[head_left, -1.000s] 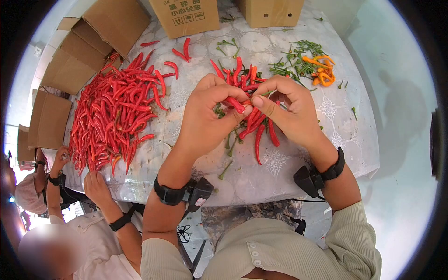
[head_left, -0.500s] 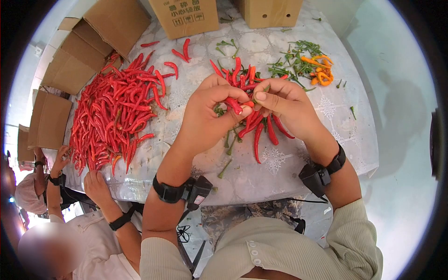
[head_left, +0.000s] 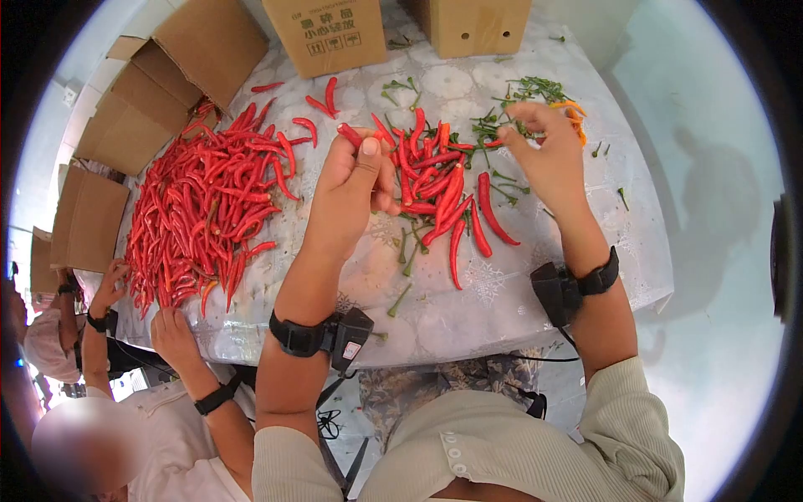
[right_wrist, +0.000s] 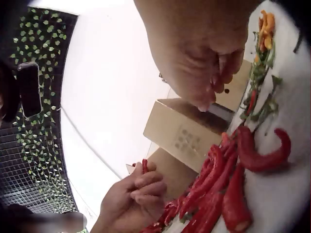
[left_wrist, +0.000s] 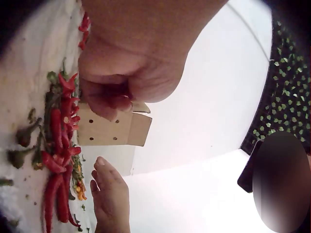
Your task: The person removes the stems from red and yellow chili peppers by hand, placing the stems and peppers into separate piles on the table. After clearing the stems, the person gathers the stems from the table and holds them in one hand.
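Observation:
My left hand (head_left: pixel 347 180) pinches a red chili (head_left: pixel 350 135) between thumb and fingers, with one end poking up past the fingertips. In the right wrist view the same chili (right_wrist: pixel 145 166) shows as a short red end above the curled fingers. My right hand (head_left: pixel 548 159) hovers by the pile of green stems (head_left: pixel 539 89), its fingers loosely bent and apart from the thumb, with nothing visible in them. Between the hands lies a small heap of red chilies (head_left: pixel 447 197), with loose green stems (head_left: pixel 407 259) along its left side.
A large pile of red chilies (head_left: pixel 209 205) covers the left of the table beside open cardboard boxes (head_left: pixel 88 213). Orange chilies (head_left: pixel 575 117) lie at the right by the stems. Two cartons (head_left: pixel 326 38) stand at the back. Another person's hand (head_left: pixel 176 339) rests at the table's left edge.
My hands were together working at a chili with a green stem; now they are apart. The left has drawn left and up with a red chili, the right has moved toward the stem pile and loosened.

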A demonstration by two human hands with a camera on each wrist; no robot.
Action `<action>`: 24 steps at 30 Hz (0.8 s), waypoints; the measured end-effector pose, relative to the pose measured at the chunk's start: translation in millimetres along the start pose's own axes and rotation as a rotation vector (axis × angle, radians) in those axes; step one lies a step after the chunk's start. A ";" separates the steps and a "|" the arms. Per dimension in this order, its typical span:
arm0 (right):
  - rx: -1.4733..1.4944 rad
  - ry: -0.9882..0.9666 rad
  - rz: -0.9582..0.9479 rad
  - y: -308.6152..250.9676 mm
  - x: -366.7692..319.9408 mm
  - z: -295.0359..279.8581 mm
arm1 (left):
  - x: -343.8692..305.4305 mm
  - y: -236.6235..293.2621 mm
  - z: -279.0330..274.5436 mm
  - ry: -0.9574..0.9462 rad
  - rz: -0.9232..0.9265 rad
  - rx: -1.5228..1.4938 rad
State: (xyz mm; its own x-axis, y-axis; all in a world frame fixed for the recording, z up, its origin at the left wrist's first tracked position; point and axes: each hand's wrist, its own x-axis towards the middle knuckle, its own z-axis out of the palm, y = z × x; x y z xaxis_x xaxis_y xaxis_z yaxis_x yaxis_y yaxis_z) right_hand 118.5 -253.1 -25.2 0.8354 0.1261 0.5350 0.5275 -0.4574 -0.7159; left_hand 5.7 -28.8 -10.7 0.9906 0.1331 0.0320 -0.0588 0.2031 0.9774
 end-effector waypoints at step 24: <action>0.092 -0.481 -0.296 -28.8 -21.1 15.9 | 2.1 3.4 -0.5 0.022 -0.106 0.284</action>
State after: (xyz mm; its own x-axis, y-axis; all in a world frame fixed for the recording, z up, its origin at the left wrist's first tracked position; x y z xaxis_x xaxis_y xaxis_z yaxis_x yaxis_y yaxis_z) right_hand 88.1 -228.6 -23.0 0.6146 0.6336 0.4699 0.7433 -0.2657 -0.6139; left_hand 7.5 -27.4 -7.5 0.9862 0.1475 -0.0749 0.0847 -0.0616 0.9945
